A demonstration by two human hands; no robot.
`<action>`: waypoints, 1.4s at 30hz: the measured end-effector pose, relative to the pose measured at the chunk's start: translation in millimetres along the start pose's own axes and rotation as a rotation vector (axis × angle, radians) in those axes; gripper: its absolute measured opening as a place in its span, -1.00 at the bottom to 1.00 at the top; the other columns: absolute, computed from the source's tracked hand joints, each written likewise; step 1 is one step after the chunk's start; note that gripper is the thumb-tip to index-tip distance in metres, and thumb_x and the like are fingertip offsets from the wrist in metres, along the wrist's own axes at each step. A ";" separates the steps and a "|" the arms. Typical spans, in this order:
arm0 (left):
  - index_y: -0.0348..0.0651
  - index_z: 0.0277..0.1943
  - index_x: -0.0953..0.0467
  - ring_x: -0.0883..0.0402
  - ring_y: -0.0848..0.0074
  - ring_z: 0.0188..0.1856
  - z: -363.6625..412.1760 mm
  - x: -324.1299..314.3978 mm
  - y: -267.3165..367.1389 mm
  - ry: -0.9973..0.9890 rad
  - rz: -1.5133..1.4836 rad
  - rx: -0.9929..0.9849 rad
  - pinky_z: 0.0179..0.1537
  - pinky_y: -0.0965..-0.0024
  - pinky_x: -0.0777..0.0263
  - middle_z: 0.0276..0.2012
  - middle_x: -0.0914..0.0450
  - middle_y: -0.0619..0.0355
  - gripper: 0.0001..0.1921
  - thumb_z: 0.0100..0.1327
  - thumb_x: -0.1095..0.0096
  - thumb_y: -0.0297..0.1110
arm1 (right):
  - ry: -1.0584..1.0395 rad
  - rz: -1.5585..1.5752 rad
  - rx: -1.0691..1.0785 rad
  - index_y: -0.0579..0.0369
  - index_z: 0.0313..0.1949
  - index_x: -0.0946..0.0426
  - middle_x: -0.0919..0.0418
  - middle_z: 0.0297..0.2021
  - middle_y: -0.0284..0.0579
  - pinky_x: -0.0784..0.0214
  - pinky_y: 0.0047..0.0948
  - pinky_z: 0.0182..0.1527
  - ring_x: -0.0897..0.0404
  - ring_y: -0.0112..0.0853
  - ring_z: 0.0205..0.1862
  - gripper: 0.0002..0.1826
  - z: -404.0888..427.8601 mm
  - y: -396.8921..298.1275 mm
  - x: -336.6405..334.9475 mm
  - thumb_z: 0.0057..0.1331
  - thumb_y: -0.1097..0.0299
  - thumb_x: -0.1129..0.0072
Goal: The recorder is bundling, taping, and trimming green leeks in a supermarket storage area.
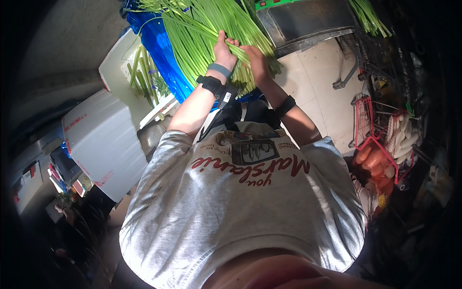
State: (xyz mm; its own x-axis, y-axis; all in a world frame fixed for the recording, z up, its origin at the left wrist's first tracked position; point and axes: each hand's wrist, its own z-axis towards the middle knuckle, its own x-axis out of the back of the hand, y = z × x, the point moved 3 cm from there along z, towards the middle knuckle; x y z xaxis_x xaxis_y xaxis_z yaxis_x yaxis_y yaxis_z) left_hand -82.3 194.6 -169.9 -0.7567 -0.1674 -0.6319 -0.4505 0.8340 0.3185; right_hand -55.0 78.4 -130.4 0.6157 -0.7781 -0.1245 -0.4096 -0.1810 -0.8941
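Observation:
My left hand (224,54) is closed around a small bunch of long green vegetable stalks (238,52), its thumb pointing up along them. At the paler cut ends, my right hand (256,62) grips the same bunch with bent fingers; its palm side is partly hidden. Beneath both hands lies a large heap of similar stalks (195,47), laid roughly side by side with cut ends towards me. Blue plastic sheeting (158,47) shows along the heap's left side and under its near edge. Both my wrists wear dark straps, and the left one also carries a small black device.
To the left stands a white foam box (117,61) with thicker cut stalks (144,77). Nearer is another white foam piece (97,126). A dark slab with a green edge (310,21) borders the heap's right. Red wire baskets (364,115) and an orange bag (371,159) sit at right.

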 end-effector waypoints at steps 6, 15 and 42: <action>-0.11 -0.43 -0.32 -0.33 0.55 -0.57 -5.7 -3.5 9.9 -0.112 0.052 -0.039 -0.42 0.42 -0.40 -0.63 -0.32 0.26 -0.72 0.27 -0.17 -0.16 | -0.087 -0.071 -0.125 0.16 -0.04 -0.43 -0.53 -0.31 -0.20 -0.42 -0.50 -0.49 -0.55 -0.45 -0.48 -0.58 -23.5 -1.9 15.4 0.35 0.06 0.08; -0.11 -0.40 -0.30 -0.26 0.57 -0.60 2.6 -0.7 8.3 -0.105 -0.031 0.001 -0.44 0.46 -0.36 -0.64 -0.27 0.29 -0.73 0.28 -0.15 -0.16 | -0.057 0.113 -0.093 0.05 0.12 -0.34 -0.49 -0.28 -0.19 -0.41 -0.56 -0.58 -0.56 -0.44 -0.54 -0.47 -31.1 -16.3 26.4 0.31 -0.05 0.03; -0.18 -0.39 -0.33 -0.15 0.67 -0.70 -59.0 -72.3 103.0 -0.331 0.558 -0.213 -0.69 0.58 -0.05 -0.67 -0.26 0.32 -0.71 0.33 -0.05 -0.16 | 0.257 -0.880 0.885 0.14 -0.17 -0.45 -0.51 -0.29 0.01 -0.33 -0.18 -0.13 -0.49 -0.07 -0.19 -0.78 -13.5 -26.3 65.6 0.22 0.34 -0.11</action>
State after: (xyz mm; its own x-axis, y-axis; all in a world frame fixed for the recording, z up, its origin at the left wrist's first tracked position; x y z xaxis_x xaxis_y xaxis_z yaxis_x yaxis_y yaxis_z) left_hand -102.0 261.6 -49.7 -0.7331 0.4553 -0.5052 -0.1442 0.6218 0.7697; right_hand -13.0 24.1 -109.2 0.2614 -0.7118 0.6520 0.7168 -0.3092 -0.6250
